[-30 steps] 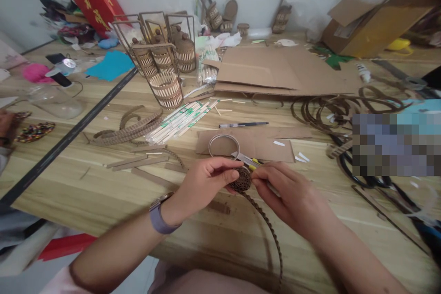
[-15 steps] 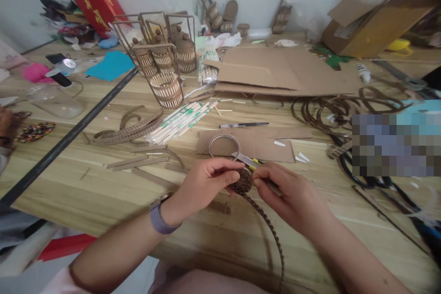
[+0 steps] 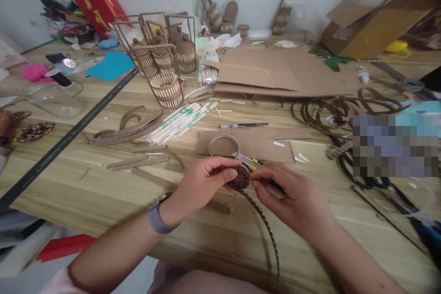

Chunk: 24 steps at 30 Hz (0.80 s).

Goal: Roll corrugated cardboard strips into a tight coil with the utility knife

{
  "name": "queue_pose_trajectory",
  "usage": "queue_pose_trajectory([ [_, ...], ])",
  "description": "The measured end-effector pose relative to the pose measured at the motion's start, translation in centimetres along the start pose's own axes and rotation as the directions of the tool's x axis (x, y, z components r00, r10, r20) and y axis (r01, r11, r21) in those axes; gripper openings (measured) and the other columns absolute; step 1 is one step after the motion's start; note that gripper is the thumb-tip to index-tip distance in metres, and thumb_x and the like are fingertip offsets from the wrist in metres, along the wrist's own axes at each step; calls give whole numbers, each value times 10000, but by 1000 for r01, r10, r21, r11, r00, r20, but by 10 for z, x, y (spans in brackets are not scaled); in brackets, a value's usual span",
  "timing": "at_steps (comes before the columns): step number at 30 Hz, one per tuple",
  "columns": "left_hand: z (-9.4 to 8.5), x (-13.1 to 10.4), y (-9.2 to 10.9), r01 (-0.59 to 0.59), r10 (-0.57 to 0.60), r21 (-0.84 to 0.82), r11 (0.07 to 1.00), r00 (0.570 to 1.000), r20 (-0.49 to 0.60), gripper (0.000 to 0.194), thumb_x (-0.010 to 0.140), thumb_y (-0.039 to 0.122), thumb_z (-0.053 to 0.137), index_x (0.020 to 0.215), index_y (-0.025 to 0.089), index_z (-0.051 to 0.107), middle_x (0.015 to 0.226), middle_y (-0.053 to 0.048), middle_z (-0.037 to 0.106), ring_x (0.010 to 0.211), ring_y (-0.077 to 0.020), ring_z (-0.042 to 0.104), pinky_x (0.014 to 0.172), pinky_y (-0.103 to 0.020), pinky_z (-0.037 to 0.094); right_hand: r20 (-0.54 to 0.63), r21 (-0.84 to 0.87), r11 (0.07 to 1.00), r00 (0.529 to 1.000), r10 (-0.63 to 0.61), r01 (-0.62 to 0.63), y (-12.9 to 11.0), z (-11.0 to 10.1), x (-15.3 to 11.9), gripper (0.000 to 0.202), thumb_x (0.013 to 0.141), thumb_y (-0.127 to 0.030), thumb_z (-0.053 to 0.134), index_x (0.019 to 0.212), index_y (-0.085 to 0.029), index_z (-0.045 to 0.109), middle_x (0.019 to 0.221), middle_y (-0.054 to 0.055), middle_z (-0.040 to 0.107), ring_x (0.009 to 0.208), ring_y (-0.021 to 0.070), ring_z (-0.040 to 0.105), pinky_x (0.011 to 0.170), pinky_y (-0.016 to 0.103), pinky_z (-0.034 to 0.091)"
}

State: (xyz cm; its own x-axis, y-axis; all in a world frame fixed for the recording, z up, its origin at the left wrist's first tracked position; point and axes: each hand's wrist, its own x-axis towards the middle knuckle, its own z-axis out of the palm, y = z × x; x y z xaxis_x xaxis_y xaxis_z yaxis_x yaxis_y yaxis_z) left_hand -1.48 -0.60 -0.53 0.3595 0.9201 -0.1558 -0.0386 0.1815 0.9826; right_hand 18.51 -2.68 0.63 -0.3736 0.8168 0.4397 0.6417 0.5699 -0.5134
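My left hand point(image 3: 206, 181) is closed around a coil of corrugated cardboard strip point(image 3: 240, 179), thumb on its face and fingers behind. The strip's loose tail point(image 3: 267, 220) curves down from the coil over the table edge. At the coil's right rim, my right hand point(image 3: 285, 193) has thumb and index finger close together, the index fingertip against the rim. Just behind the hands lie a round ring point(image 3: 223, 136) and a utility knife point(image 3: 248, 161), partly hidden, on a flat cardboard piece point(image 3: 262, 147).
Small lidded stick-and-cardboard baskets point(image 3: 165, 89) stand at the back left. Wrapped sticks point(image 3: 184, 119), curled strips point(image 3: 127, 133) and a pen point(image 3: 244, 125) lie ahead. Large cardboard sheets point(image 3: 275, 69) and an open box point(image 3: 372, 23) are farther back. Strip loops point(image 3: 313, 110) lie right; another person's hand point(image 3: 4, 124) shows left.
The coil and my left hand have shifted slightly left. My right thumb and index finger have moved a little to the left along with the coil, and the hanging tail has swung left.
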Motion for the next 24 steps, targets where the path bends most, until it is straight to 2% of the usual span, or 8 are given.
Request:
queue_pose_trajectory([
  [6,4,-2,-3,3,-3,4,1000,1000,1,249,806,263,703,1041,209,765,992,-20,774,784,-144,691,649,-227,608,-49,-88,995,998,-40,36,-2,2,-1,134,854,-128,510,803,-233,577,689,8,696,613,157,656,608,292,506],
  [15,1,0,-4,-12,8,79,997,998,55,266,831,295,692,1075,208,755,988,-29,769,772,-153,692,660,-236,598,0,-109,987,993,-119,119,4,1,-1,152,832,-80,498,765,-212,536,614,-34,582,568,125,547,604,269,451],
  [20,1,-2,-4,-10,3,79,997,996,86,254,837,300,693,1062,201,754,972,-42,757,801,-164,684,658,-232,588,23,-158,981,994,-108,111,13,-5,0,134,850,-97,502,795,-214,537,666,-10,637,607,150,591,637,294,444],
  [24,2,-5,-3,28,-36,60,998,991,132,457,846,315,709,1289,258,611,897,-17,724,744,-145,670,645,-232,581,5,-257,957,990,-138,135,19,-8,1,122,879,-126,497,800,-214,523,668,-9,651,603,159,596,670,314,426],
])
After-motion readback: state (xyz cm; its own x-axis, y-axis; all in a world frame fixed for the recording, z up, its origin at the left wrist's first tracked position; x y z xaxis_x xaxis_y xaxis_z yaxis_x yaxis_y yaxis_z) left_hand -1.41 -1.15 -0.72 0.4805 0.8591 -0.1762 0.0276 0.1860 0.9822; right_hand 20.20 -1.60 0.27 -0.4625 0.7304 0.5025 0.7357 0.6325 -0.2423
